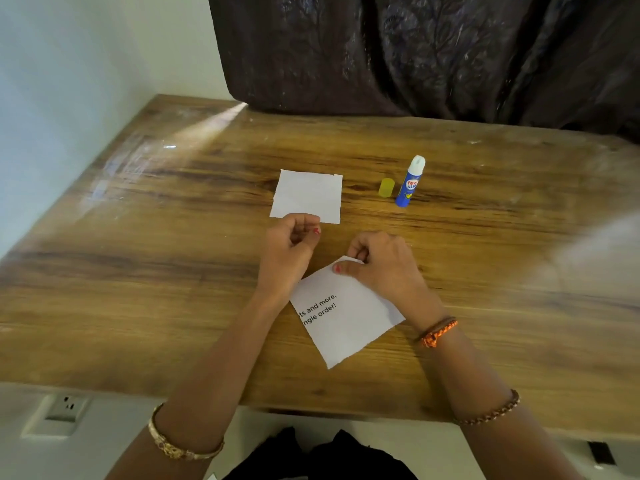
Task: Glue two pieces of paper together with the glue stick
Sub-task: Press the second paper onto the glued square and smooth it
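Right hand pinches the printed paper; left hand curled, empty; glue stick uncapped.

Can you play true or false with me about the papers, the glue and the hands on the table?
1. The glue stick stands with its cap off. True.
2. The yellow cap is on the printed paper. False: it sits on the table just beside the glue stick.
3. The right hand pinches the printed paper's far corner. True.
4. The left hand holds the glue stick. False: its curled fingers sit at the near edge of the blank paper.
5. The two papers are already stuck together. False: they lie apart.
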